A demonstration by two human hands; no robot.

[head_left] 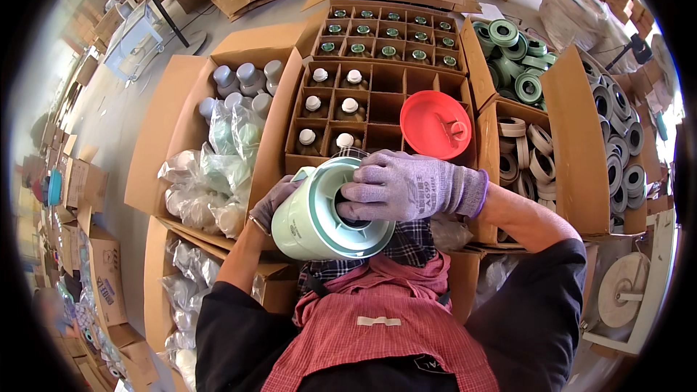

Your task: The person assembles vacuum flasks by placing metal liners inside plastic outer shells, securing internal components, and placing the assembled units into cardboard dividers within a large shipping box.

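Note:
A mint-green vacuum-jug body (pixel 296 226) is tilted in front of my apron, its round ringed end facing up toward me. My left hand (pixel 273 202), in a grey glove, is wrapped round its far left side near the handle; the fingers are partly hidden behind it. Over the ringed end lies my gloved right hand (pixel 399 185), fingers bent together and reaching into the central hole. Something dark shows under those fingertips, but what they grip is hidden. Just beyond the jug, a divided carton (pixel 385 81) holds several white-capped bottle-shaped liners (pixel 350 107) and a red round dish-like piece (pixel 428 120).
Behind stands a carton of green-topped glass liners (pixel 392 33). Left, a carton holds grey cups (pixel 250 76) and plastic-bagged parts (pixel 210 192). At right are green rings (pixel 528 87), beige rings (pixel 541 163) and grey rings (pixel 616 160). Open carton flaps (pixel 577 145) stick up.

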